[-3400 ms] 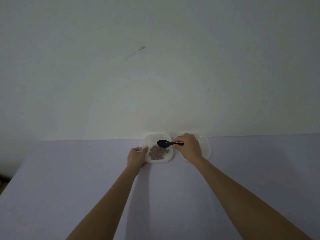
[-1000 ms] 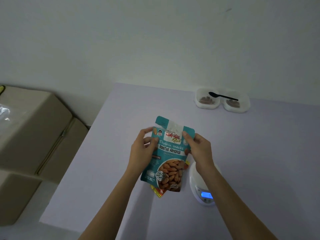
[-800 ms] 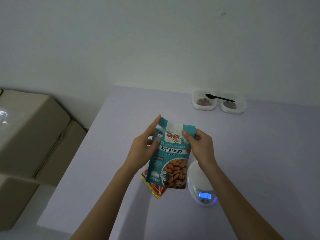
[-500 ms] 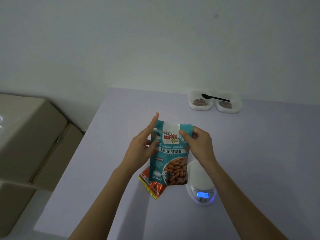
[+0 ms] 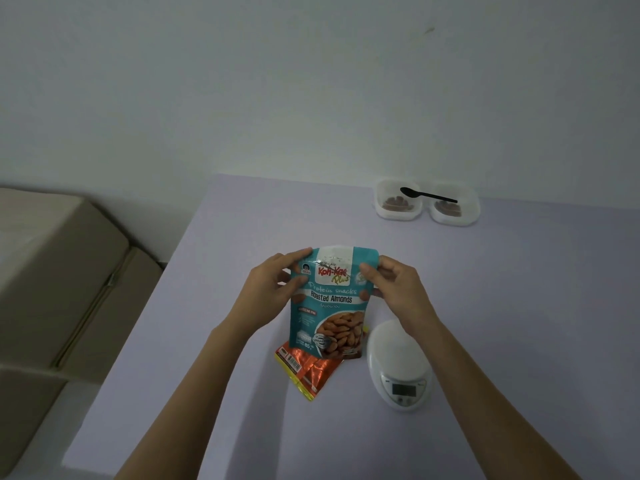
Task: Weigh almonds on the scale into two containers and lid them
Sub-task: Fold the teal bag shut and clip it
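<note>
Both hands' fingers [image 5: 370, 275] around almond pouch [image 5: 329, 308]

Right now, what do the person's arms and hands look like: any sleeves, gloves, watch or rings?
Both hands are bare: no gloves on the left hand or the right hand, and no rings that I can make out. The left forearm and right forearm are uncovered down to the frame's bottom edge; no sleeve, watch or bracelet shows.

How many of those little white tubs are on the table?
2. The left tub and the right tub sit side by side at the far edge of the table, a black spoon lying across both. None seem hidden.
</note>
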